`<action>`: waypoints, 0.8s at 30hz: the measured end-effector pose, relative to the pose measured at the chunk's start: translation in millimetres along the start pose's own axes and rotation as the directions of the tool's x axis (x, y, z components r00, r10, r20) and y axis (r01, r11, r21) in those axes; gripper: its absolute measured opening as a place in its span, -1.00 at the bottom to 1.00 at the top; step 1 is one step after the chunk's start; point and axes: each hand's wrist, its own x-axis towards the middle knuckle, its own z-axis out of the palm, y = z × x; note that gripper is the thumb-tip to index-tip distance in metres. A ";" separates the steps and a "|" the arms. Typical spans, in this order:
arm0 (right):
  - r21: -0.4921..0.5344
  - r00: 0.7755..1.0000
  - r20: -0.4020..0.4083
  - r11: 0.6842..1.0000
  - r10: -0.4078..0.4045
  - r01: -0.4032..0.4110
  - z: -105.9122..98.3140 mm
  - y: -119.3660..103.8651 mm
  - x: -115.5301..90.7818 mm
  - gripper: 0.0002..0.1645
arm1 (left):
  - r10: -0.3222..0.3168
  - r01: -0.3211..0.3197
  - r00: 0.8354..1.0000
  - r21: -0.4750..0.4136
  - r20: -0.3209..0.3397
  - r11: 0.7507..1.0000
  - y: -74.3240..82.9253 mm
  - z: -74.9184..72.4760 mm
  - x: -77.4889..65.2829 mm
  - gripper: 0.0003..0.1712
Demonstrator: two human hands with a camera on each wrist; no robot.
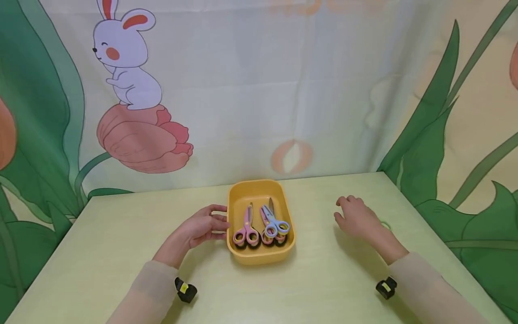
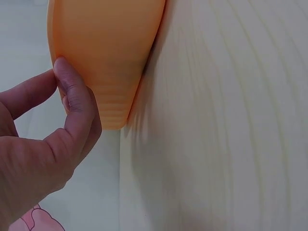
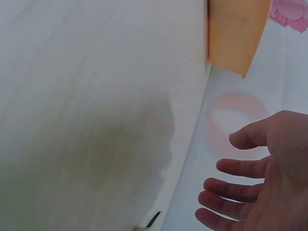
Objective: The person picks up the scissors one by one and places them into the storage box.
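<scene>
A yellow tray [image 1: 261, 258] sits mid-table with several scissors in it. Pink scissors [image 1: 247, 225] lie at its left, and blue scissors [image 1: 276, 223] rest over another pink-handled pair at its right; dark handle loops show beneath them. My left hand [image 1: 203, 227] touches the tray's left side with its fingertips, near the rim [image 2: 55, 29] in the left wrist view. Over the table to the right, my right hand [image 1: 358, 218] hovers with fingers spread and nothing in it. A green loop [image 1: 386, 224] peeks out beyond that wrist, the rest hidden by the arm.
The pale wooden-looking table [image 1: 259, 297] meets a printed cloth backdrop [image 1: 226, 90] at its far edge. Low in the right wrist view, a small dark pointed tip [image 3: 153, 220] shows on the table.
</scene>
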 end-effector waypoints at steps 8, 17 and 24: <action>-0.022 0.989 0.110 0.995 0.100 -0.098 1.1 29.7 -6.1 -0.46 | 0.007 -0.007 1.000 0.006 -0.004 1.000 -0.2 0.5 -1.6 -0.26; -0.082 0.968 0.184 0.984 0.170 -0.157 -0.9 35.8 -8.5 -0.63 | -0.008 0.008 1.000 0.009 -0.015 1.000 0.5 1.0 -1.1 -0.26; -0.106 0.949 0.233 0.975 0.215 -0.195 1.9 35.1 -8.0 -0.61 | -0.012 0.013 1.000 0.012 -0.022 1.000 -0.2 0.4 0.3 -0.28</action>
